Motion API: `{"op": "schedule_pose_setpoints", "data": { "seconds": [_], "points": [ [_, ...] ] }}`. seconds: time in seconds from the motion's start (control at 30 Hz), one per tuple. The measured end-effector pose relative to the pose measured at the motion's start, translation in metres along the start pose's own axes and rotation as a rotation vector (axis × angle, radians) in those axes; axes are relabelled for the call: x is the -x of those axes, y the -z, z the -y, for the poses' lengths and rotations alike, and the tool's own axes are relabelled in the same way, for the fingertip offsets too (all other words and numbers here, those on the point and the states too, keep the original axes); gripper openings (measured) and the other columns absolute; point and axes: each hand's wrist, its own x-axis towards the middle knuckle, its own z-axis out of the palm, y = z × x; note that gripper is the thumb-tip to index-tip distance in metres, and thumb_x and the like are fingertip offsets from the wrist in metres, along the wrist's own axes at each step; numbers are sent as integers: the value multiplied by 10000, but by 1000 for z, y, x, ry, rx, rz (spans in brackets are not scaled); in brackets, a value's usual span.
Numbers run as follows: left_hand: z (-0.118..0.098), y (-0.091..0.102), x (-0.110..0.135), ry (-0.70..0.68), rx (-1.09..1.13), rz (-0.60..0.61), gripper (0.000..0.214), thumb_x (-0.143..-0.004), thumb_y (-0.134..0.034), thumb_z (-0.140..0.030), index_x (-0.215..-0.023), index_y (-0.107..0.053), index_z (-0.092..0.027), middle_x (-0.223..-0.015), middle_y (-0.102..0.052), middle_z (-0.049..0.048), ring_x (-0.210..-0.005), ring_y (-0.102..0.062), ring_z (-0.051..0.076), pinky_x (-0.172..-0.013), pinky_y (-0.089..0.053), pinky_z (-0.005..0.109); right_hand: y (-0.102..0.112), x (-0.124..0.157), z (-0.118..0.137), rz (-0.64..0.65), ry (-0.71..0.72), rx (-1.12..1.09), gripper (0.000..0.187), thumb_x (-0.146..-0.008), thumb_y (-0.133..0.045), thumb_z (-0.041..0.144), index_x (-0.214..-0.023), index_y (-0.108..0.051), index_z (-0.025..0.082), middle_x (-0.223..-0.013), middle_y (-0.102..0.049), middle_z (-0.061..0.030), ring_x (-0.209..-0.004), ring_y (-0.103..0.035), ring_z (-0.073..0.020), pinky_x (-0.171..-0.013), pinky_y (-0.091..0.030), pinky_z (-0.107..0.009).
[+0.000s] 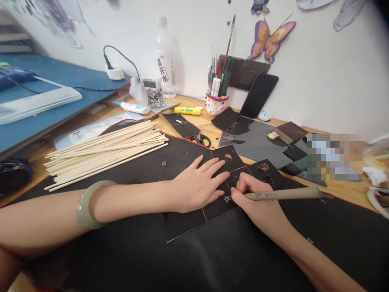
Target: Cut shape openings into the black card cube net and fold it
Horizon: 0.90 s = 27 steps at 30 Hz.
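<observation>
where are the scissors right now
In the head view, the scissors lie on the desk just beyond the left hand, right of the sticks and nearer than the yellow glue stick.

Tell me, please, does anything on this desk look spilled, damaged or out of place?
Nothing stands out. The left hand lies flat on the black card, and the right hand holds a wooden tool.
</observation>
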Motion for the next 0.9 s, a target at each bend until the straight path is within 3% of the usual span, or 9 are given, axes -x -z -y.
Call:
{"op": "schedule_pose_setpoints", "data": {
  "seconds": [0.27,0.63,0.9],
  "points": [
    [1,0,1,1,-8,12,472,-900,-255,-409,-1298,-305,-160,-1414,-230,149,-1308,-168,271,-1020,-169,508,6,-4,-12,144,52,-77,266,-730,-491,195,-570,-278,204,-533,-333,67,-479,-301,-83,-460,-249,-231],
    [1,0,0,-4,-12,15,478,-898,-256,-409,-1302,-302,-158,-1413,-233,151,-1308,-167,278,-1015,-181,511,1,-4,-8,102,34,-41,277,-707,-470,143,-553,-248,202,-519,-319,65,-489,-295,-85,-470,-253,-231],
    [1,1,0,1,-19,21,478,-901,-241,-410,-1304,-300,-161,-1416,-225,150,-1310,-159,270,-1020,-176,509,12,-10,-17,276,117,-68,259,-749,-494,187,-585,-294,200,-575,-364,60,-524,-326,-85,-481,-258,-231]
  ]
}}
